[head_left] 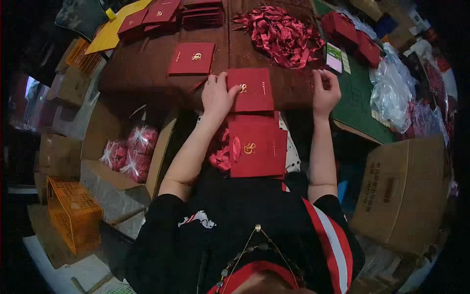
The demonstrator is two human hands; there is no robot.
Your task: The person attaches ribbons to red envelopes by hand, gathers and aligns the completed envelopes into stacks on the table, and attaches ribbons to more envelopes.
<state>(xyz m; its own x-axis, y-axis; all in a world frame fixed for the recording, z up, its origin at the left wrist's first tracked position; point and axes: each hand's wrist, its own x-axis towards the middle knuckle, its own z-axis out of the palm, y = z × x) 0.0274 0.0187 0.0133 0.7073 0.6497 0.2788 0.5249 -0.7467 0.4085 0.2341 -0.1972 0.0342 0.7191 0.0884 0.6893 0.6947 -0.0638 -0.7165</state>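
My left hand point(219, 94) rests on the left side of a red card point(252, 90) with gold lettering, at the table's near edge, thumb on top and fingers along its edge. To the right, my right hand point(326, 88) is raised over the table edge with thumb and fingertips pinched together; whether something thin is between them is too small to tell. On my lap lie more red cards point(264, 152) beside a bunch of red ribbons point(221, 156). Another red card point(192, 58) lies flat on the brown table point(142, 73), beyond my left hand.
Stacked red cards point(203, 17) stand at the back left, with a large ribbon heap point(284, 36) beside them. A phone point(334, 58) and plastic bags point(391, 93) lie on the right. Cardboard boxes point(404, 188) and an orange crate point(73, 210) flank me.
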